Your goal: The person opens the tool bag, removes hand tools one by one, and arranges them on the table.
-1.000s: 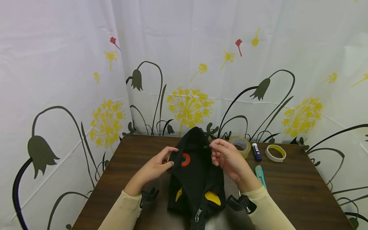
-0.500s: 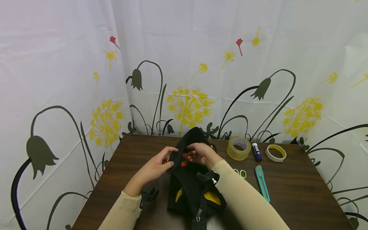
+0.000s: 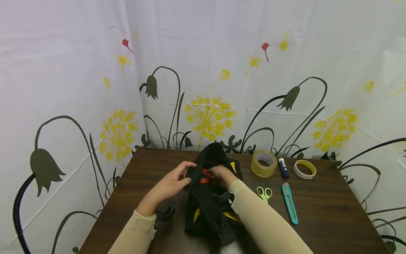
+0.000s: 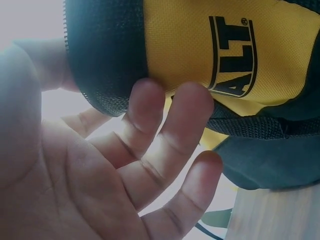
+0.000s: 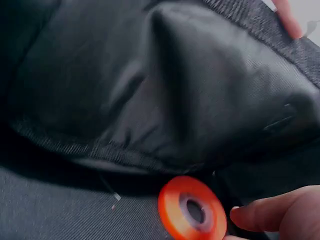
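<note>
A black and yellow zippered tool bag (image 3: 203, 208) stands unzipped on the table, its mouth spread. My left hand (image 3: 172, 181) grips the left edge of the opening; in the left wrist view, the zipper edge (image 4: 107, 55) passes between thumb and fingers. Inside the bag lies an orange tape roll (image 5: 192, 207) with a grey core. My right hand (image 3: 222, 174) reaches into the mouth, partly hidden by the bag. In the right wrist view, one fingertip (image 5: 237, 216) is right beside the roll's rim, with a narrow gap showing.
Right of the bag on the brown table (image 3: 333, 211) lie a clear packing tape roll (image 3: 263, 164), a glue stick (image 3: 283, 168), a white tape roll with a yellow core (image 3: 304, 169), green-handled scissors (image 3: 264, 193) and a teal box cutter (image 3: 290, 203). A flowered curtain (image 3: 206, 70) hangs behind.
My right hand has moved left from the bag's right edge and down into its mouth, to the orange tape roll. The zipper end at the front has shifted. The left hand keeps its grip.
</note>
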A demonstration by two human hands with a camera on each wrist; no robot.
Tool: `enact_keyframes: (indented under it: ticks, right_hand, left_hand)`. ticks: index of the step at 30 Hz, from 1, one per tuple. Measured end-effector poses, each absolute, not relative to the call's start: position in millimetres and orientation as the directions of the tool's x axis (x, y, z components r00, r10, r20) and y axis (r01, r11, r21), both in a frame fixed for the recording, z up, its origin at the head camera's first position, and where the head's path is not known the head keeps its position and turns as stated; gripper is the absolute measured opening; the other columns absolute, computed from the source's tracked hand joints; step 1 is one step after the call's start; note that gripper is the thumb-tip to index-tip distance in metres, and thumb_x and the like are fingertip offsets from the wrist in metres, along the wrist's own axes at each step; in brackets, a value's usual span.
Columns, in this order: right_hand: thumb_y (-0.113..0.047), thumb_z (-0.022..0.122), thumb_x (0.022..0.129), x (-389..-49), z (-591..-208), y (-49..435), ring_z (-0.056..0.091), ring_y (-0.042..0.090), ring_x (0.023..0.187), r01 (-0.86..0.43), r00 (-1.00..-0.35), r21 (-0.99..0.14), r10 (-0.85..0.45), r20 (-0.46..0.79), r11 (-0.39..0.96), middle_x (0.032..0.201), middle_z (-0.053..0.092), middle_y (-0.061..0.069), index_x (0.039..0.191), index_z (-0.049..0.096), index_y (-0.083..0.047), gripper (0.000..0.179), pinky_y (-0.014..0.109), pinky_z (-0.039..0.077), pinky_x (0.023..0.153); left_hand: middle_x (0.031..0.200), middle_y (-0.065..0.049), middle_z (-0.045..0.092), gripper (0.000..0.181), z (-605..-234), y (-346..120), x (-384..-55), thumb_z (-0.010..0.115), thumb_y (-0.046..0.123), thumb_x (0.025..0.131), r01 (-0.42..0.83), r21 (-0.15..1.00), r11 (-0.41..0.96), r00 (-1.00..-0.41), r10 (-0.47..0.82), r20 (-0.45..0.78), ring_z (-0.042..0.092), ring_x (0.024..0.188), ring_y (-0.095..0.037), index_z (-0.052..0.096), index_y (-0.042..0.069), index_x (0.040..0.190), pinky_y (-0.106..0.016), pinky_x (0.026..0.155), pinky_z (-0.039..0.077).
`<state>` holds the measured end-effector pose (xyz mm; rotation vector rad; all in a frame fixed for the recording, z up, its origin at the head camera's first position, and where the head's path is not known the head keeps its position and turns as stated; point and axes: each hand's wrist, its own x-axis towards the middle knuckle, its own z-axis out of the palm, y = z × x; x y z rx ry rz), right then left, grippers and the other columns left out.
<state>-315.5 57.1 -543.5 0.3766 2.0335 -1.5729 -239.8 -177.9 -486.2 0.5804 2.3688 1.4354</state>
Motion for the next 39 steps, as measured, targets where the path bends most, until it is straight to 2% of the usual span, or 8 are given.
enact_keyframes:
  ticks: [4, 7, 16, 23, 26, 28, 30, 39]
  right_hand:
    - [-0.015, 0.069, 0.104, -316.2, -547.4, 53.1, 0.056, 0.016, 0.069, 0.449, -0.847, -0.821, -0.123, -0.516, 0.352, 0.078, 0.058, -0.001, 0.076, 0.062, -0.015, 0.029, 0.028, 0.05, 0.063]
    - [-0.014, 0.075, 0.101, -316.6, -549.7, 50.3, 0.049, 0.016, 0.062, 0.41, -0.862, -0.818, -0.122, -0.492, 0.403, 0.071, 0.051, -0.002, 0.07, 0.054, -0.017, 0.037, 0.029, 0.044, 0.057]
    - [-0.016, 0.083, 0.096, -320.1, -552.3, 42.7, 0.057, 0.026, 0.073, 0.334, -0.905, -0.787, -0.057, -0.422, 0.518, 0.093, 0.058, 0.01, 0.104, 0.056, -0.005, 0.031, 0.037, 0.049, 0.059]
    - [-0.008, 0.073, 0.095, -318.1, -557.4, 45.7, 0.056, 0.025, 0.071, 0.284, -0.929, -0.833, -0.078, -0.361, 0.475, 0.101, 0.063, 0.014, 0.133, 0.059, 0.009, 0.044, 0.034, 0.047, 0.055]
    - [-0.008, 0.073, 0.092, -318.0, -559.8, 47.4, 0.055, 0.022, 0.061, 0.274, -0.933, -0.832, -0.077, -0.352, 0.482, 0.084, 0.063, 0.009, 0.113, 0.069, 0.012, 0.029, 0.032, 0.047, 0.051]
    - [-0.009, 0.077, 0.089, -317.7, -560.4, 47.7, 0.054, 0.02, 0.058, 0.27, -0.933, -0.816, -0.072, -0.354, 0.51, 0.073, 0.061, 0.006, 0.09, 0.073, 0.006, 0.015, 0.031, 0.047, 0.051]
    - [-0.009, 0.081, 0.087, -316.4, -560.0, 47.5, 0.057, 0.02, 0.057, 0.263, -0.933, -0.807, -0.074, -0.353, 0.528, 0.068, 0.061, 0.004, 0.076, 0.071, -0.003, 0.016, 0.031, 0.05, 0.053]
    - [-0.003, 0.076, 0.088, -306.3, -554.2, 47.6, 0.062, 0.022, 0.06, 0.167, -0.945, -0.818, -0.146, -0.292, 0.55, 0.071, 0.064, 0.006, 0.075, 0.07, -0.003, 0.015, 0.034, 0.055, 0.055]
  left_hand:
    - [0.099, -0.013, 0.06, 0.05, -486.4, -178.7, -239.6, 0.055, 0.012, 0.111, 0.176, 0.886, 0.43, -0.873, 0.483, -0.061, 0.058, 0.077, -0.029, 0.044, 0.023, 0.159, -0.036, 0.07, 0.051]
    - [0.1, -0.013, 0.06, 0.049, -487.7, -178.9, -239.5, 0.055, 0.013, 0.112, 0.177, 0.885, 0.431, -0.871, 0.487, -0.064, 0.056, 0.075, -0.025, 0.044, 0.023, 0.159, -0.037, 0.07, 0.051]
    - [0.101, -0.014, 0.06, 0.049, -488.8, -180.5, -241.0, 0.054, 0.012, 0.112, 0.193, 0.889, 0.416, -0.866, 0.499, -0.045, 0.057, 0.077, -0.024, 0.044, 0.022, 0.159, -0.039, 0.072, 0.053]
    - [0.095, -0.011, 0.058, 0.05, -486.8, -180.4, -241.4, 0.054, 0.012, 0.112, 0.203, 0.882, 0.425, -0.866, 0.498, -0.041, 0.049, 0.068, -0.02, 0.044, 0.023, 0.16, -0.033, 0.065, 0.048]
    - [0.094, -0.011, 0.057, 0.051, -486.8, -180.2, -241.1, 0.055, 0.012, 0.111, 0.207, 0.881, 0.425, -0.866, 0.498, -0.037, 0.047, 0.067, -0.018, 0.044, 0.023, 0.159, -0.033, 0.064, 0.047]
    - [0.093, -0.01, 0.056, 0.051, -486.9, -180.2, -240.8, 0.055, 0.012, 0.111, 0.212, 0.878, 0.429, -0.868, 0.496, -0.033, 0.047, 0.066, -0.018, 0.045, 0.023, 0.159, -0.033, 0.063, 0.046]
    - [0.092, -0.01, 0.055, 0.051, -487.0, -180.1, -240.6, 0.056, 0.012, 0.11, 0.215, 0.876, 0.432, -0.869, 0.493, -0.03, 0.047, 0.065, -0.018, 0.045, 0.023, 0.159, -0.033, 0.062, 0.046]
    - [0.092, -0.009, 0.054, 0.051, -486.2, -180.0, -239.4, 0.057, 0.013, 0.11, 0.205, 0.878, 0.433, -0.874, 0.484, -0.034, 0.047, 0.066, -0.018, 0.047, 0.025, 0.158, -0.033, 0.063, 0.046]
